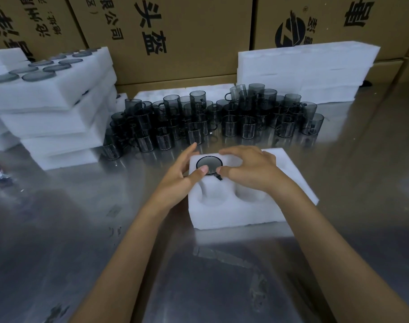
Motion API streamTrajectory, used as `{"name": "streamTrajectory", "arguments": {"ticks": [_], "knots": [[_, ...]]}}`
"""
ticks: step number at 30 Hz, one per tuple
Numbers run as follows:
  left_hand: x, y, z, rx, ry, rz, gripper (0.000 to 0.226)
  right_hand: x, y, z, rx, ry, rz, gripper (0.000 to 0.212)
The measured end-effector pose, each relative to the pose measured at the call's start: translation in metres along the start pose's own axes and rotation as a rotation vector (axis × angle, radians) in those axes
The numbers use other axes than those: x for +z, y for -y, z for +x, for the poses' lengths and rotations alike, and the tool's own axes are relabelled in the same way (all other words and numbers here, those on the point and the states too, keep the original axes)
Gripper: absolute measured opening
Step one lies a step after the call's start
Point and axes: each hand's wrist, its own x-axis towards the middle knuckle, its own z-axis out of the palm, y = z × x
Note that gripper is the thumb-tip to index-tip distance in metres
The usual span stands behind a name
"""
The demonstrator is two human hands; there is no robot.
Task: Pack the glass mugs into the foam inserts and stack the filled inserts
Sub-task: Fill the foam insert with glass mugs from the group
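Two thumbs press the mug (209, 164) seated in the foam insert (233, 215).

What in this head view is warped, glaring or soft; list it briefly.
Head view: wide-angle bend bows the cardboard boxes and leans the filled foam stack outward; the metal table gives streaky glare and mirrors the loose mugs; light is dim and bluish; the foam insert washes out, its cavities faint; left hand, right hand and seated mug stay fairly sharp.
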Motion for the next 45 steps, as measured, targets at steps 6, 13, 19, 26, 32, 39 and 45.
{"name": "streamTrajectory", "arguments": {"ticks": [6,13,19,26,32,39,45], "knots": [[-0.010,0.012,0.010,-0.087,-0.307,-0.384,0.028,-0.015,-0.003,0.014,0.023,0.131,0.115,0.035],[-0.051,0.030,0.053,-0.065,-0.843,-0.030,0.053,-0.004,-0.015,0.027,0.026,0.024,0.287,0.012],[-0.070,0.035,0.078,-0.058,-0.817,0.188,0.061,0.003,-0.023,0.033,0.006,-0.039,0.318,0.005],[-0.072,0.038,0.087,-0.083,-0.837,0.450,0.058,0.004,-0.022,0.030,-0.021,-0.075,0.288,0.009],[-0.074,0.039,0.089,-0.174,-0.889,0.493,0.068,0.004,-0.022,0.028,-0.026,-0.098,0.240,0.004],[-0.069,0.038,0.092,-0.035,-0.819,0.492,0.075,0.005,-0.021,0.026,-0.033,-0.107,0.216,0.007],[-0.091,0.016,0.115,0.109,-0.815,0.675,0.059,0.006,-0.022,0.030,-0.018,-0.117,0.217,0.010]]}}
